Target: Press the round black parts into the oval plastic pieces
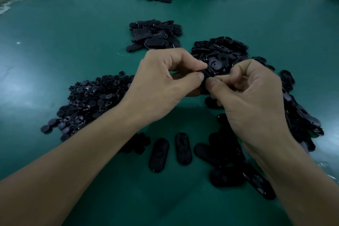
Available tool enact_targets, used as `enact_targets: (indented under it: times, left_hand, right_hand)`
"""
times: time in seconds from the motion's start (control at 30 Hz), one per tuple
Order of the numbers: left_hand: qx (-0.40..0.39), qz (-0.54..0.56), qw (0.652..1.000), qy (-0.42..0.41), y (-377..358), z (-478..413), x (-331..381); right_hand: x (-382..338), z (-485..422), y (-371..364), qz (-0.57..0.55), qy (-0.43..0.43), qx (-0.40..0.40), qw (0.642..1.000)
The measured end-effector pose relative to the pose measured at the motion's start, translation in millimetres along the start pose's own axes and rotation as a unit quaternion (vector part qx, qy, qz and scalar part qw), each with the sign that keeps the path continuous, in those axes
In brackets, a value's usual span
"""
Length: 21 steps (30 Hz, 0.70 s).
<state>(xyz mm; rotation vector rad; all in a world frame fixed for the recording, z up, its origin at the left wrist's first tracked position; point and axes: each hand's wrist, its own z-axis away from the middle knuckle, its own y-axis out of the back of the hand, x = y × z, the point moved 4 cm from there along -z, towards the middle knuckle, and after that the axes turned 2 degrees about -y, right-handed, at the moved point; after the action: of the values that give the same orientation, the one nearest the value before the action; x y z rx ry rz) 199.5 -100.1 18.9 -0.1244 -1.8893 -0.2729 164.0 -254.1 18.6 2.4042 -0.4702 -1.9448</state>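
Big heap of round black parts (88,101) sits left of the fingers (190,64), so probably loads left. Left hand (165,86) and right hand (251,93) both pinch one oval piece (208,74). More ovals (300,115) wait just right.

Left of round-part heap (88,101): bare green table (45,51), wide open.
Behind heap: open lane up to small oval pile (154,35).
Right of heap: blocked by left hand (165,82), right hand (253,95), big oval pile (222,51).
Near side, rightward: loose ovals (159,152) scattered.
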Motion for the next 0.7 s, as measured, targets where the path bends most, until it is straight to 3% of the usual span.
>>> enact_targets:
  times: [0.37, 0.7]
  left_hand:
    - [0.011, -0.174, 0.981, -0.08, -2.7, 4.3, 3.6]
    - [0.015, -0.248, 0.964, -0.098, 1.3, 2.9, 3.3]
  right_hand:
    - [2.7, 1.4, 0.1, 0.053, -0.025, 0.017, 0.998]
    - [-5.3, 10.3, -9.3, 0.184, 0.078, -0.023, 0.979]
